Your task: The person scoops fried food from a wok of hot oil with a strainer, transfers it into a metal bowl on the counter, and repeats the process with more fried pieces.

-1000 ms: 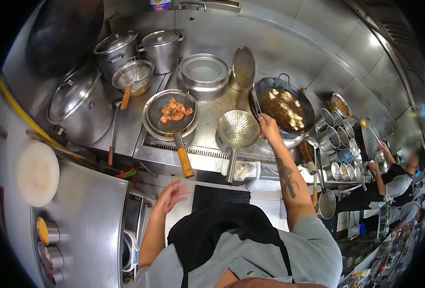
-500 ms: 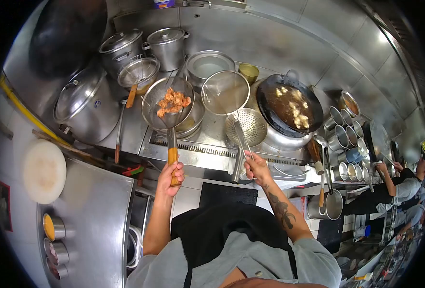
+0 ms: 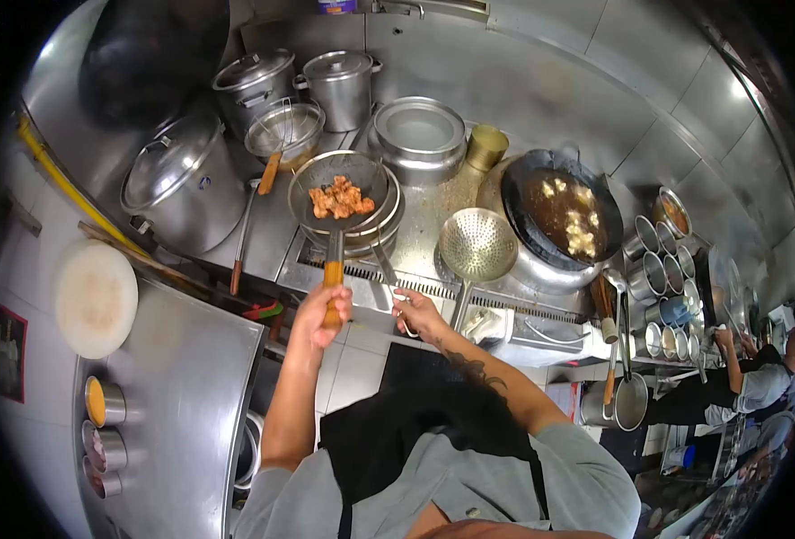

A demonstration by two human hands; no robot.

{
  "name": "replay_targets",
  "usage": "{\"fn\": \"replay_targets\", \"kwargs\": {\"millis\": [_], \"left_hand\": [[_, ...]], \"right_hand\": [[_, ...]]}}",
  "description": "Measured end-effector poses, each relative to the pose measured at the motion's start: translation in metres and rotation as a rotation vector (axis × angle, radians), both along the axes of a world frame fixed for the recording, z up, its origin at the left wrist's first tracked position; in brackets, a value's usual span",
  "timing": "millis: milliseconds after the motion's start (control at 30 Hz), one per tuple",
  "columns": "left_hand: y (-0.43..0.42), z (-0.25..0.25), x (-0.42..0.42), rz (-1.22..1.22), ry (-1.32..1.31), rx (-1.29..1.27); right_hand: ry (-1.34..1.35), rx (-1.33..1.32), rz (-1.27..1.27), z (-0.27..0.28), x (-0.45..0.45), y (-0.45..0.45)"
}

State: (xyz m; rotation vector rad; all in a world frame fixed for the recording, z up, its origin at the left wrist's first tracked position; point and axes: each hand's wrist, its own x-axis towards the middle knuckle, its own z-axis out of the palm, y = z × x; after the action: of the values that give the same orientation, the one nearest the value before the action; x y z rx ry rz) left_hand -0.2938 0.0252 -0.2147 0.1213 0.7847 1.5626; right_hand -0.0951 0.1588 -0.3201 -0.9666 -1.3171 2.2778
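Note:
My left hand (image 3: pixel 322 313) is wrapped round the wooden handle of a strainer (image 3: pixel 303 193), which holds browned, fried-looking pieces of food (image 3: pixel 340 198). My right hand (image 3: pixel 418 314) grips the metal handle of a mesh skimmer (image 3: pixel 385 264). That skimmer's round head lies under the strainer, mostly hidden, over a metal pot (image 3: pixel 362 244). A perforated ladle (image 3: pixel 478 244) rests on the counter beside my right hand. Farther right, pale pieces (image 3: pixel 581 235) sit in dark oil in a black wok (image 3: pixel 525 235).
Lidded pots (image 3: pixel 339 85) and a large lidded pot (image 3: pixel 191 193) stand at the back left. A pot of cloudy liquid (image 3: pixel 420 126) and a brass-coloured cup (image 3: pixel 486 146) sit behind. Several metal cups (image 3: pixel 638 260) line the right; another person (image 3: pixel 716 382) works beyond. A steel table (image 3: pixel 182 386) is left.
My right hand has carried the mesh skimmer left, from above the perforated ladle to beneath the strainer. The strainer of fried pieces stays over the pot. The camera view has shifted slightly.

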Motion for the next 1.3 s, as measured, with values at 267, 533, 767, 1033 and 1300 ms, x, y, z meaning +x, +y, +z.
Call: {"fn": "replay_targets", "kwargs": {"millis": [267, 533, 767, 1033, 1300], "left_hand": [[0.008, -0.005, 0.014, 0.078, 0.048, 0.022], [0.031, -0.011, 0.004, 0.014, -0.212, 0.083], [0.037, -0.014, 0.010, -0.059, -0.318, 0.062], [0.024, 0.005, 0.013, -0.060, -0.290, 0.119], [0.030, 0.005, 0.004, -0.021, -0.245, 0.100]], "right_hand": [[-0.082, -0.031, 0.065, 0.011, 0.011, 0.011], [-0.085, -0.230, 0.059, 0.025, 0.043, 0.003], [-0.096, -0.164, 0.352, 0.019, 0.027, -0.013], [0.017, -0.347, 0.282, 0.039, 0.021, -0.003], [0.028, -0.258, 0.060, 0.034, 0.100, 0.004]]}}
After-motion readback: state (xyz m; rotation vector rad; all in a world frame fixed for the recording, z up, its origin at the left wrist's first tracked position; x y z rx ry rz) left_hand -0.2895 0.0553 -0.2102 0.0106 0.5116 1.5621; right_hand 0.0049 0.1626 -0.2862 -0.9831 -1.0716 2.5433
